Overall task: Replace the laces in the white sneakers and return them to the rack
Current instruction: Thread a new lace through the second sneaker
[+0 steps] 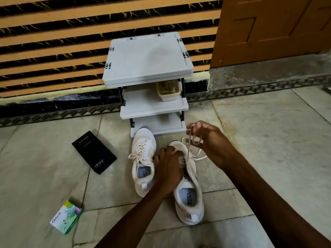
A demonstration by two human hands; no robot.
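Note:
Two white sneakers stand on the tiled floor in front of a small white rack (154, 106). The left sneaker (143, 158) is laced, with its bow loose. The right sneaker (189, 194) lies closer to me, heel toward me. My left hand (168, 169) grips it over the tongue and front part. My right hand (206, 138) is raised just above the toe and pinches the white lace (189, 145), which runs up taut from the eyelets and loops around my fingers.
A tray of tangled laces (168, 90) sits on the rack's middle shelf. A black phone box (94, 152) lies on the floor to the left, and a small green and white box (66, 217) lies at lower left. A wooden door (268, 27) stands at upper right.

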